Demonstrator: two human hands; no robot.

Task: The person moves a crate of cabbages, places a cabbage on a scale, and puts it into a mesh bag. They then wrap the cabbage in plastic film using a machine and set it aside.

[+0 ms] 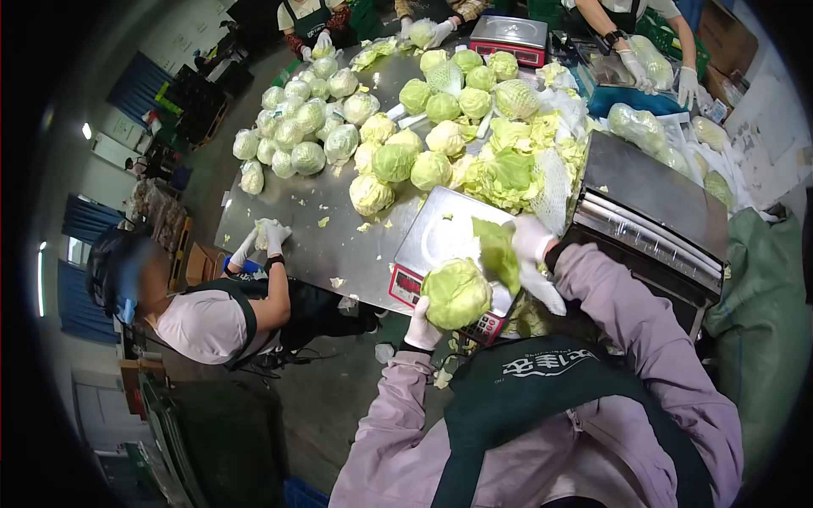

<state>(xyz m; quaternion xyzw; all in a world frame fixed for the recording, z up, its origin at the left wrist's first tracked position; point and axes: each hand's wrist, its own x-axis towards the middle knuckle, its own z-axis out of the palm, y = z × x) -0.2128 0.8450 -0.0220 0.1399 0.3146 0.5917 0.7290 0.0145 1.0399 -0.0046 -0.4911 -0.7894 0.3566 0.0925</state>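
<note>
My gloved left hand [423,326] grips the lower left side of a green cabbage [456,294], which it holds over the front of a red-framed digital scale [440,227]. To the right of the cabbage, my gloved right hand [533,244] has hold of a loose green outer leaf [498,252] that hangs above the scale's plate. The fingertips behind the leaf are partly hidden. Just beyond the scale lies a heap of loose leaves [508,173], with trimmed cabbages [395,162] to its left.
Wrapped cabbages [288,133] cover the steel table's [326,245] far left. A wrapping machine [648,220] stands at the right, beside a green sack [762,296]. A co-worker [220,317] stands at the left edge; other co-workers are at the far side near another scale [509,34].
</note>
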